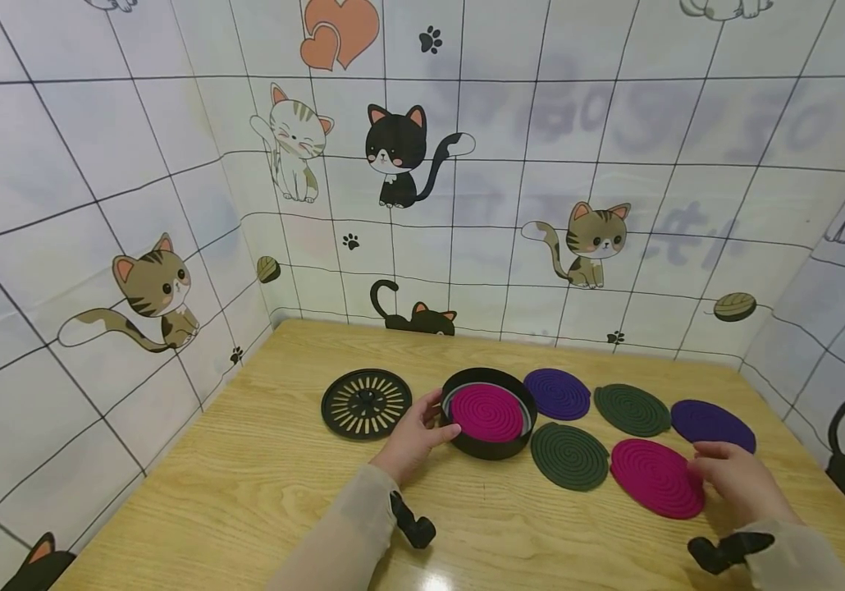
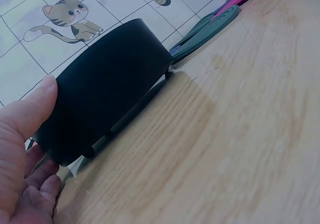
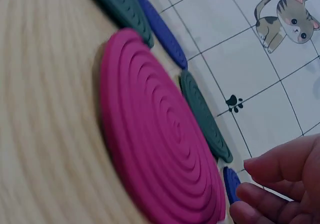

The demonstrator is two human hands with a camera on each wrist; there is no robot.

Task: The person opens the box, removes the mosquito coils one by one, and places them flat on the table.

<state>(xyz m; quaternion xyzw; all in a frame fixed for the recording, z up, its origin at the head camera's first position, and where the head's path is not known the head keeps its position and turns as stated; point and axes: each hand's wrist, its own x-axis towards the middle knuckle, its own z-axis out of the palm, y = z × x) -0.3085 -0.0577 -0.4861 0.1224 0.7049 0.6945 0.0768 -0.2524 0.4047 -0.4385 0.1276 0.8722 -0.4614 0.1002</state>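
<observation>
My left hand (image 1: 413, 437) (image 2: 25, 144) grips the left side of a round black holder (image 1: 491, 450) (image 2: 110, 79), thumb on its wall and fingers low at its edge. Inside the holder lies a pink spiral disc (image 1: 486, 412). Another pink spiral disc (image 1: 657, 478) (image 3: 167, 129) rests on the table to the right. My right hand (image 1: 743, 483) (image 3: 280, 184) is at this disc's right edge, with fingers loosely bent and nothing between them. Whether a fingertip touches the disc, I cannot tell.
A black slotted lid (image 1: 344, 423) lies left of the holder on the wooden table (image 1: 260, 476). Green discs (image 1: 570, 456) (image 1: 632, 410) and purple discs (image 1: 557, 394) (image 1: 714, 424) lie around the pink one. A cat-patterned cloth (image 1: 496, 189) stands behind.
</observation>
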